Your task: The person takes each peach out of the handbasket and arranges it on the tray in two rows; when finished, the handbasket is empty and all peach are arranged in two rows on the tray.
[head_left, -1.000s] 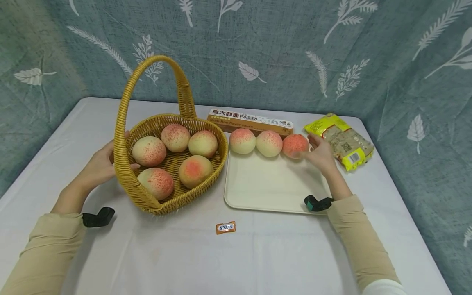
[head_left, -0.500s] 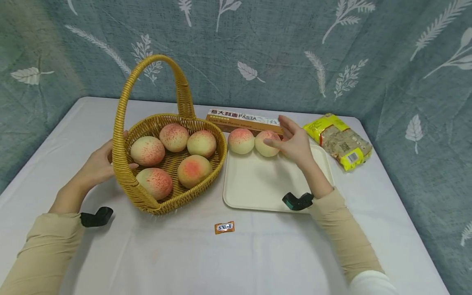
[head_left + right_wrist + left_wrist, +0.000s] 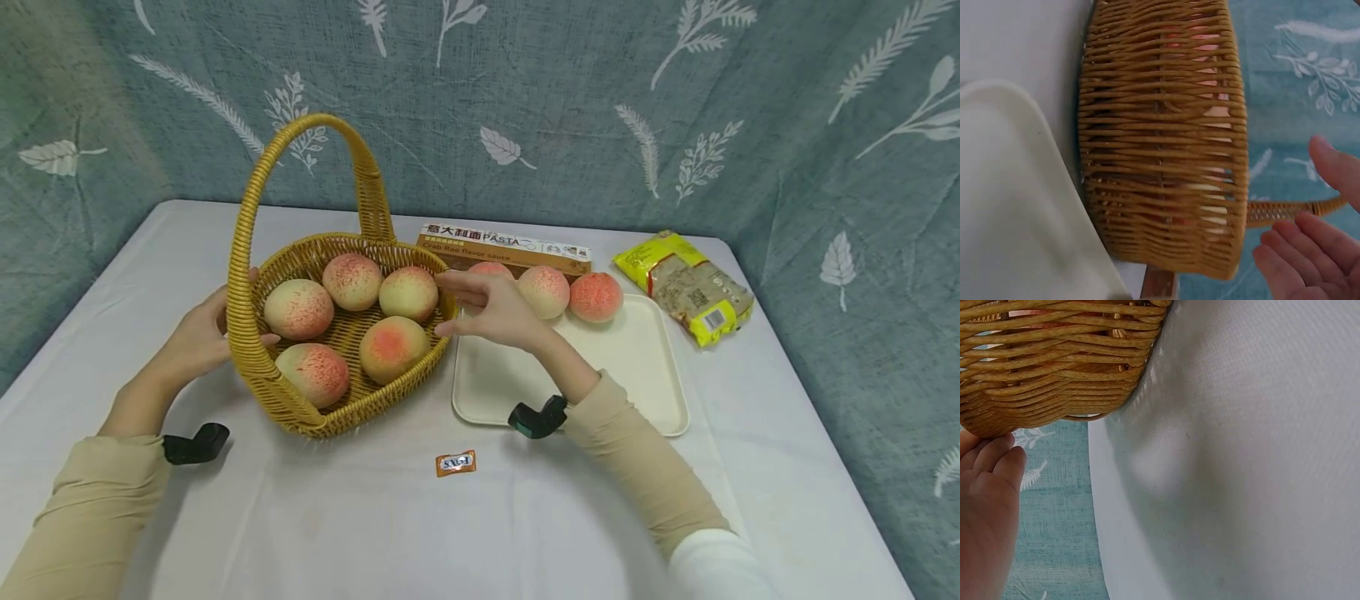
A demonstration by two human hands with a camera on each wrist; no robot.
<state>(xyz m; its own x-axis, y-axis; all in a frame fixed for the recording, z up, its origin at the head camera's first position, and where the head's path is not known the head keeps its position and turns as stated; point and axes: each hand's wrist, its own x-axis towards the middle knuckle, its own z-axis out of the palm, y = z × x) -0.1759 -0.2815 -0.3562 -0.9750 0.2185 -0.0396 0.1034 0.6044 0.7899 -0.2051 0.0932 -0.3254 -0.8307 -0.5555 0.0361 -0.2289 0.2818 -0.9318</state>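
Observation:
A wicker basket [image 3: 363,414] with a tall arched handle holds several red-speckled peaches, such as one peach [image 3: 395,349]. My left hand [image 3: 197,337] grips the basket's left rim beside the handle's foot; in the left wrist view its fingers [image 3: 999,453] meet the wicker. Over the basket's right rim, my right hand [image 3: 495,312] has nothing in it, its fingers extended and the thumb apart. Three more peaches line the back edge of a cream tray [image 3: 600,379]: a partly hidden one behind my right hand, a middle peach [image 3: 544,292] and a redder peach [image 3: 596,297].
Behind the tray lies a pasta box [image 3: 502,247]. A yellow food packet [image 3: 686,287] rests at the back right of the white-covered table [image 3: 360,525]. A small orange wrapped sweet [image 3: 456,463] lies in front of the basket. A patterned curtain [image 3: 570,100] hangs behind.
My right hand has moved left from the red peach at the tray's right end, across the tray, to the basket's right rim. My left hand stays on the basket.

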